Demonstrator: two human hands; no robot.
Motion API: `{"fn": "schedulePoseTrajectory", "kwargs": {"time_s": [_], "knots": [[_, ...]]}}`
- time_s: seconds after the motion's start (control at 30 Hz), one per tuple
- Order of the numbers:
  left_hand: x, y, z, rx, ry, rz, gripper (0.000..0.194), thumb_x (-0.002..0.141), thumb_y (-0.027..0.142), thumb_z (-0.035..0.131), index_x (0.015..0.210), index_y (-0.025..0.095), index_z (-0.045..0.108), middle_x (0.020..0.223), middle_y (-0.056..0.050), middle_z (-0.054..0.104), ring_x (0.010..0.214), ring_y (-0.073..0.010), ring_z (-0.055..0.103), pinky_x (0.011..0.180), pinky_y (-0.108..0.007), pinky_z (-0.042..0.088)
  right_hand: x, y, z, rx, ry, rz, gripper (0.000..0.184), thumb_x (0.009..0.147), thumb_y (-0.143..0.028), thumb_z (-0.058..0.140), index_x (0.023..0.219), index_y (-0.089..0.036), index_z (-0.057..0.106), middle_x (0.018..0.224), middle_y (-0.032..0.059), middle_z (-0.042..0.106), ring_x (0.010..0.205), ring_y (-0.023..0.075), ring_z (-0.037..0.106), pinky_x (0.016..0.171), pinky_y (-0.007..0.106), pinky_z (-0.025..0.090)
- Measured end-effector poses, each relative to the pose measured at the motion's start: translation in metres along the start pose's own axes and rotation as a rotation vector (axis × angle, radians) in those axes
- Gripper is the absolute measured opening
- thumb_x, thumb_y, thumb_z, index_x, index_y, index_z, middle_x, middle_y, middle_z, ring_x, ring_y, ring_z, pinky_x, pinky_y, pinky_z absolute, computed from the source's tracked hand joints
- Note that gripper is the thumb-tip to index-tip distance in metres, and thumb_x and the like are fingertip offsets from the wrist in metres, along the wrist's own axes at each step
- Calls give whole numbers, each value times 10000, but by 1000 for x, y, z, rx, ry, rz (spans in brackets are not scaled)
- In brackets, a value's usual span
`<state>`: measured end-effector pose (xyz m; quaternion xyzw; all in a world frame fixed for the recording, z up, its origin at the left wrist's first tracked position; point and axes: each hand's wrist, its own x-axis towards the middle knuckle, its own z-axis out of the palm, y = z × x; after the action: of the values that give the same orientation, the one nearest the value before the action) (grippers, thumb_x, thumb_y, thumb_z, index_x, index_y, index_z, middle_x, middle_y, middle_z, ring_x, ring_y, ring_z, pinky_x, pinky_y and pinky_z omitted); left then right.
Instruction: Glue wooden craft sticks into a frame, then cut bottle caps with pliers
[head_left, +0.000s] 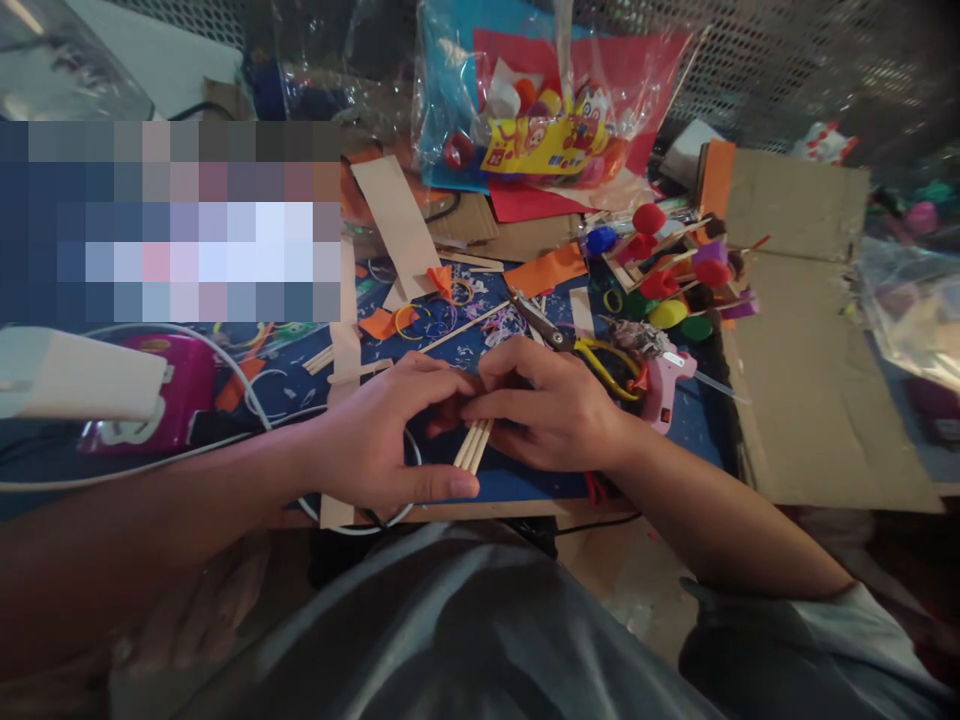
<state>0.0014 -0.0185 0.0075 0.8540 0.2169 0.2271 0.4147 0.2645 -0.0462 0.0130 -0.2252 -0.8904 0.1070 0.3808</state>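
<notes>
Close to the table's near edge, my left hand and my right hand meet around a small bundle of wooden sticks. The sticks lie side by side, pale and thin, with their near ends showing. My left thumb presses along the near ends, and my left fingers curl round the far side. The fingers of my right hand are bent and pinch near the bundle's upper part, which they hide. Just beyond my right hand lie scissors and yellow-handled pliers.
A pink glue gun lies right of the pliers. Behind it stands a stick frame with coloured caps. Cardboard covers the right side. A pink power strip with a white plug and cable lies left. Craft bags stand at the back.
</notes>
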Motion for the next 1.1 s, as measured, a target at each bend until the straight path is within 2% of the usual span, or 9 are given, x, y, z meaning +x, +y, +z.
{"fn": "schedulePoseTrajectory", "kwargs": {"time_s": [0.03, 0.17, 0.27, 0.37, 0.53, 0.67, 0.93, 1.1], "knots": [[0, 0, 1, 8, -1, 10, 695, 905, 854, 767, 1156, 207, 727, 930, -44, 738, 876, -237, 699, 868, -383, 558, 1, 0, -2, 36, -23, -1, 124, 1068, -204, 764, 1184, -192, 807, 1141, 73, 699, 976, 162, 739, 797, 290, 640], [0, 4, -1, 62, -11, 22, 666, 879, 855, 770, 992, 204, 683, 1059, -112, 772, 1017, -311, 742, 923, -447, 584, 4, 0, -8, 214, -96, -14, 417, 1099, -519, 764, 1292, -155, 826, 1247, 135, 663, 1196, 256, 705, 1014, 429, 663], [2, 11, -4, 80, -83, 5, 605, 915, 777, 791, 1062, 194, 722, 1158, -140, 807, 1107, -339, 755, 985, -479, 596, 6, -1, -9, 256, -120, -30, 402, 1094, -514, 764, 1271, -161, 841, 1359, 168, 646, 1332, 306, 654, 1162, 524, 593], [4, 15, -5, 71, -110, 11, 578, 915, 754, 800, 1050, 193, 757, 1175, -141, 823, 1094, -328, 751, 976, -473, 598, 7, -2, -8, 278, -133, -50, 343, 1126, -469, 736, 1226, -162, 851, 1423, 189, 652, 1427, 316, 622, 1234, 538, 524], [5, 15, -6, 58, -118, -30, 632, 888, 826, 803, 984, 202, 768, 1135, -124, 796, 1105, -322, 728, 964, -454, 616, 7, -3, -7, 260, -144, -55, 314, 1148, -471, 712, 1199, -191, 844, 1421, 172, 708, 1426, 308, 627, 1226, 543, 522], [4, 10, -8, 20, -79, -62, 721, 856, 898, 790, 1024, 198, 753, 1013, -89, 714, 976, -274, 703, 864, -399, 626, 5, -2, -6, 206, -84, -38, 295, 1150, -480, 711, 1183, -214, 833, 1339, 142, 739, 1343, 291, 652, 1182, 532, 544], [8, 10, -11, -164, -125, -60, 705, 887, 870, 789, 1044, 184, 742, 980, -60, 692, 851, -214, 675, 755, -331, 592, 4, -2, 1, 134, 35, -70, 328, 1170, -506, 663, 1178, -205, 794, 1227, 106, 757, 1248, 242, 688, 1116, 468, 581], [10, 12, -13, -268, -173, -106, 686, 865, 833, 834, 997, 173, 704, 951, -53, 693, 857, -218, 702, 728, -312, 590, 3, -5, 2, 119, 33, -61, 331, 1167, -521, 654, 1185, -225, 799, 1167, 89, 747, 1216, 243, 685, 1079, 455, 597]]}}
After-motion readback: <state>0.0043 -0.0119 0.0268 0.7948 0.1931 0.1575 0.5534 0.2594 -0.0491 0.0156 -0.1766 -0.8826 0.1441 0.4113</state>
